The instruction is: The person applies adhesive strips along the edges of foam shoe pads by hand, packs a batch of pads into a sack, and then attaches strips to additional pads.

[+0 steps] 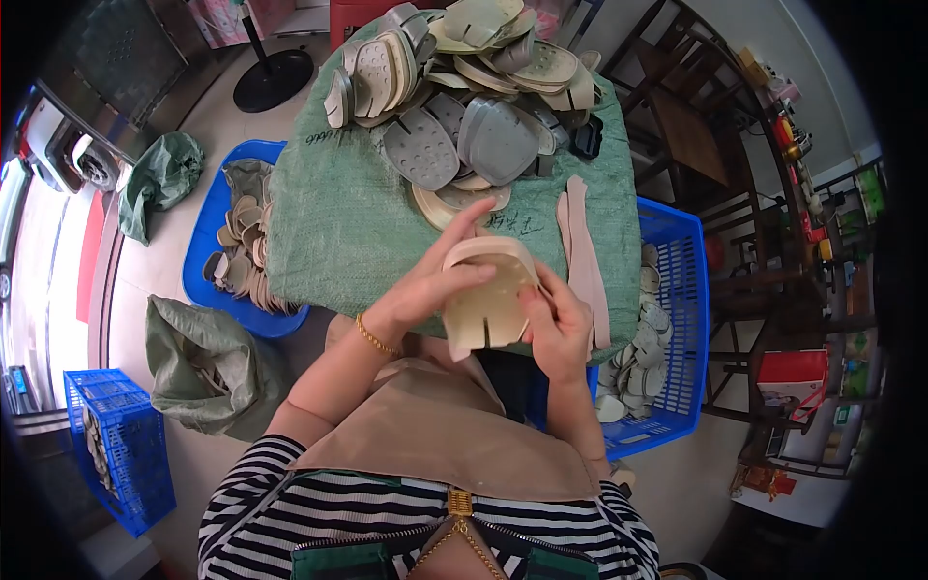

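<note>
Nearest to you hangs your striped top, with a tan apron (445, 425) spread over your lap, and just above it both of your hands meet on one beige insole piece (488, 295), which you hold tilted up over the near edge of the green sack cloth (338, 213). Your left hand (430, 280) comes in from the left with a gold bracelet (375, 338) at the wrist; its thumb presses on the face of the piece and its forefinger stretches up along the top rim, so the piece is pinched between them. Your right hand (559, 324) clamps the right edge, fingers curled close together with the thumb on the front. Just beyond your right hand two pale pink strips (580, 242) lie lengthwise on the cloth. Further on, a heap of grey and beige insole boards (474, 97) covers the far half of the cloth. To your left a blue basket (208, 232) on the floor holds tan pieces, with a crumpled green sack (198, 362) near it and another blue crate (116, 445) at the lower left. To your right a second blue basket (677, 290) holds pale round pieces
</note>
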Demonstrator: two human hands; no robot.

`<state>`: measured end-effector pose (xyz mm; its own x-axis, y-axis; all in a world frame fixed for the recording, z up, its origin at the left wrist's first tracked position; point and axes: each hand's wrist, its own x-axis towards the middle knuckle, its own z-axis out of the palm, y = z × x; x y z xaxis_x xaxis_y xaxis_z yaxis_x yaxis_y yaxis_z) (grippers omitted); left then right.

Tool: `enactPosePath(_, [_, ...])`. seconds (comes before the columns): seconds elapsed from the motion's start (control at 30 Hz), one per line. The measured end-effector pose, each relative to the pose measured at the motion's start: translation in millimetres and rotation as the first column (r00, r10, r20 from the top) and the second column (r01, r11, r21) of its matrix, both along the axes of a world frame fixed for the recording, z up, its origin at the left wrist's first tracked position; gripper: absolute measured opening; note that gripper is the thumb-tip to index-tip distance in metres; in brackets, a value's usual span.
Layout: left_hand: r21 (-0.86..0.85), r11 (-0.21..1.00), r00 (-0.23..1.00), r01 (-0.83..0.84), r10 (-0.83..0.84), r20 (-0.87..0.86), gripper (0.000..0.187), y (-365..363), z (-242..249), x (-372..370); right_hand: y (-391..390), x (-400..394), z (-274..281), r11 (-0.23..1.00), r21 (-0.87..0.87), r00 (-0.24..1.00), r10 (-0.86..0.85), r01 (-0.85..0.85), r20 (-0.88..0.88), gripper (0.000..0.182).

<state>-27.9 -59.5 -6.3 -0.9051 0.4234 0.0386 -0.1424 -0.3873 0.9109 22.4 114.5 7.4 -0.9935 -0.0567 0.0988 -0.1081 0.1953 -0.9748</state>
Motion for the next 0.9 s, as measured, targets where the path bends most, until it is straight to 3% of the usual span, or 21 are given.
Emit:
enactPosePath(0.03, [0.039, 0.996, 0.996, 0.082, -0.083, 0.025, 0.077, 1, -8, -2, -1, -2, 0, 1.000, 0.007, 1.000, 0.007, -0.007, 0.003, 0.035])
enactPosePath(0.07, [0.304, 0.941, 0.979, 0.147, -0.182, 0.087, 0.088, 2, -15, 0, -3, -7, 0, 0.990, -0.137, 0.996, -0.004, 0.017, 0.094, 0.033])
enactPosePath(0.13, [0.392, 0.903, 0.978, 0.176, -0.206, 0.035, 0.090, 7, -23, 0, -14, -17, -6, 0.915, -0.380, 0.970, -0.045, 0.137, 0.241, 0.029])
enactPosePath(0.17, [0.475, 0.856, 0.975, 0.205, -0.221, -0.023, 0.091, 10, -25, 0, -12, -18, -15, 0.916, -0.376, 0.968, -0.046, 0.139, 0.245, 0.029])
enactPosePath(0.23, [0.458, 0.875, 0.981, 0.157, -0.191, 0.028, 0.085, 15, -13, 5, -5, -18, -31, 0.916, -0.398, 0.955, 0.085, 0.037, 0.284, 0.028])
enactPosePath(0.3, [0.586, 0.809, 0.928, 0.043, -0.249, 0.276, 0.073, 15, -9, 6, 0, -18, -27, 0.898, -0.440, 0.923, 0.164, 0.006, 0.348, 0.027])
enactPosePath(0.33, [0.589, 0.807, 0.931, -0.043, -0.182, 0.317, 0.063, 19, -14, 3, 2, -18, -25, 0.870, -0.492, 0.889, 0.233, -0.010, 0.393, 0.026])
enactPosePath(0.37, [0.593, 0.804, 0.930, -0.053, -0.177, 0.324, 0.063, 17, -14, 2, 7, -18, -25, 0.872, -0.488, 0.885, 0.237, -0.012, 0.401, 0.026])
enactPosePath(0.47, [0.676, 0.717, 0.880, -0.169, -0.199, 0.431, 0.056, 12, -14, -4, 27, -17, -24, 0.967, -0.153, 0.842, 0.252, -0.203, 0.477, 0.017])
enactPosePath(0.5, [0.678, 0.714, 0.879, -0.173, -0.199, 0.433, 0.056, 11, -16, -6, 26, -18, -25, 0.967, -0.150, 0.840, 0.252, -0.204, 0.481, 0.017])
enactPosePath(0.6, [0.663, 0.729, 0.874, -0.171, -0.199, 0.444, 0.053, 8, -20, -7, 27, -24, -24, 0.999, 0.030, 0.968, 0.009, -0.018, 0.250, 0.016])
enactPosePath(0.73, [0.698, 0.671, 0.837, -0.249, -0.213, 0.504, 0.051, 4, -17, -4, 26, -18, -21, 0.996, 0.086, 0.982, -0.045, 0.030, 0.182, 0.016])
enactPosePath(0.8, [0.655, 0.690, 0.875, -0.307, -0.066, 0.479, 0.050, 4, -13, -3, 16, -7, -18, 0.990, -0.005, 0.967, 0.139, -0.141, 0.212, 0.018])
enactPosePath(0.9, [0.603, 0.719, 0.887, -0.345, 0.041, 0.459, 0.050, 8, -7, 2, 4, -1, -16, 0.984, -0.134, 0.960, 0.144, -0.114, 0.239, 0.019])
